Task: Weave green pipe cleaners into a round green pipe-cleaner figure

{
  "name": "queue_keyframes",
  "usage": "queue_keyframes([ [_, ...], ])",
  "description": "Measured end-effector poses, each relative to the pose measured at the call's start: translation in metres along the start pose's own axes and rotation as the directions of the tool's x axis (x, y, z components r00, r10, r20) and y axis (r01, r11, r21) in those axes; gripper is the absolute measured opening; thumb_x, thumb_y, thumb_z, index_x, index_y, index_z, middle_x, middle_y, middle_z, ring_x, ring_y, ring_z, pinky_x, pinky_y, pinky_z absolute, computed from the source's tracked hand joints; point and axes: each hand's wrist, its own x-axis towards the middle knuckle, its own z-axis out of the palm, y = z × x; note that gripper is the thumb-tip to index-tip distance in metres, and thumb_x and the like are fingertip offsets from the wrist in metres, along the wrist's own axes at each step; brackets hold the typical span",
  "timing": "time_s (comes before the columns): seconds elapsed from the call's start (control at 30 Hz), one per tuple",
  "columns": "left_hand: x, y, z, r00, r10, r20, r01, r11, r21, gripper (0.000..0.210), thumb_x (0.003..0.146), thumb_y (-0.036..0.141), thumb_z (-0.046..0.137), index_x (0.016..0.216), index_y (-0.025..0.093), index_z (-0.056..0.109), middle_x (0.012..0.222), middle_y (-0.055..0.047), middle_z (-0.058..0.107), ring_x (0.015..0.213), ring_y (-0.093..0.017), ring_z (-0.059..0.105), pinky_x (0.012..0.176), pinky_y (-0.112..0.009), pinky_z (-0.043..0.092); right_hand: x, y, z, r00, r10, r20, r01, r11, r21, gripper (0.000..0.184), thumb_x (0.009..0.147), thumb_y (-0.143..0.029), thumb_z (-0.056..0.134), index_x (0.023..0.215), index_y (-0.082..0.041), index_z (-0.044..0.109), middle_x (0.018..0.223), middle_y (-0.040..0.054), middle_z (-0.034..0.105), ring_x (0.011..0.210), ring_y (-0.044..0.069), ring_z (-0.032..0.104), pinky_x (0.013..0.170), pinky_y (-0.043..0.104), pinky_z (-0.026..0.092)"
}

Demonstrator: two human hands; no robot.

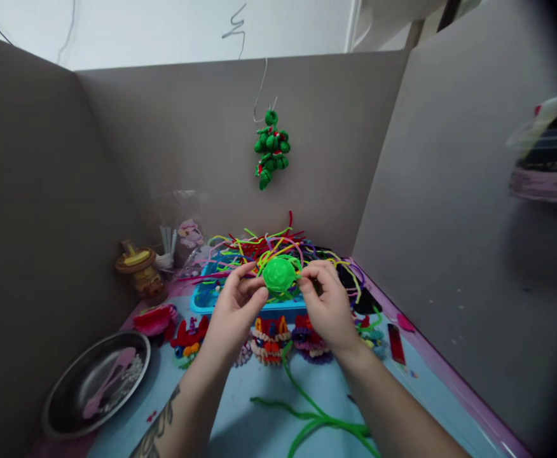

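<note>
A bright green round coil of pipe cleaner [279,274] is held up in front of me, over a blue tray. My left hand [241,298] grips its left edge, the fingers behind and the thumb in front. At its right edge my right hand [323,299] is closed in a pinch, apparently on the pipe cleaner's end; the fingers partly hide the spot. Long loose green pipe cleaners [323,416] lie on the table below my hands. Behind the coil, the blue tray [202,299] is heaped with pipe cleaners of many colours.
Several finished pipe-cleaner figures [271,340] stand in a row before the tray. At left is a metal bowl [138,375] with a pink scoop [109,381] and small white pieces. A lidded jar [147,280] stands behind it. A green pipe-cleaner ornament [271,152] hangs on the grey partition [187,127].
</note>
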Motion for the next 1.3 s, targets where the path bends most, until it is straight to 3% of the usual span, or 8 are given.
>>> queue_keyframes([
  [0.23,0.002,-0.007,-0.005,1.000,-0.005,-0.030,0.002,0.994,-0.107,0.055,0.066,0.027,0.071,0.114,0.020,0.045,0.090,-0.005,0.065,0.077,-0.016,0.061,0.069,-0.026,0.046,-0.004,0.001,0.003,0.998,-0.051,0.029,0.050,0.999,0.009,0.010,0.085,-0.019,0.044,0.079,-0.020,0.052,0.086,0.0038,0.046,0.084,0.017,0.048,0.075,0.032,0.041],
  [0.43,0.004,-0.004,-0.007,1.000,0.020,-0.017,-0.021,0.997,-0.070,0.052,0.068,0.026,0.070,0.113,0.019,0.045,0.080,-0.002,0.065,0.072,-0.013,0.059,0.071,-0.025,0.044,-0.005,0.002,0.001,0.991,-0.136,0.012,0.136,0.990,-0.025,0.011,0.084,-0.016,0.044,0.080,-0.020,0.052,0.088,0.0042,0.046,0.085,0.018,0.049,0.078,0.033,0.040],
  [0.87,-0.002,-0.004,-0.004,0.994,0.003,0.112,-0.018,0.991,0.135,0.062,0.071,0.025,0.065,0.125,0.021,0.035,0.079,0.000,0.060,0.071,-0.012,0.053,0.067,-0.023,0.040,-0.003,0.023,0.012,0.986,0.157,0.058,-0.165,0.972,0.170,0.008,0.083,-0.025,0.046,0.080,-0.019,0.051,0.083,0.0018,0.048,0.079,0.015,0.049,0.073,0.028,0.040],
  [1.13,0.002,-0.009,-0.002,0.998,0.057,0.019,-0.059,0.988,0.140,0.053,0.070,0.027,0.065,0.116,0.020,0.040,0.067,0.005,0.055,0.060,-0.009,0.049,0.060,-0.021,0.037,-0.003,0.018,0.011,0.987,0.156,0.035,-0.159,0.968,0.194,0.011,0.081,-0.027,0.052,0.075,-0.019,0.055,0.085,0.0030,0.051,0.082,0.016,0.050,0.075,0.028,0.039],
  [1.23,0.004,-0.010,-0.004,0.989,0.133,-0.057,-0.121,0.977,0.175,0.048,0.071,0.027,0.064,0.113,0.021,0.040,0.068,0.005,0.055,0.060,-0.009,0.049,0.058,-0.020,0.036,-0.003,0.011,0.009,0.960,0.279,-0.002,-0.267,0.923,0.276,0.015,0.080,-0.034,0.054,0.078,-0.019,0.056,0.077,0.0009,0.052,0.073,0.015,0.049,0.067,0.026,0.039],
  [1.3,0.004,-0.011,-0.005,0.976,0.186,-0.113,-0.157,0.961,0.226,0.047,0.073,0.027,0.063,0.113,0.021,0.040,0.068,0.005,0.054,0.059,-0.009,0.049,0.057,-0.020,0.036,-0.005,0.005,0.010,0.928,0.369,0.051,-0.363,0.865,0.346,0.019,0.076,-0.038,0.059,0.079,-0.019,0.057,0.071,-0.0010,0.052,0.065,0.013,0.046,0.061,0.024,0.037],
])
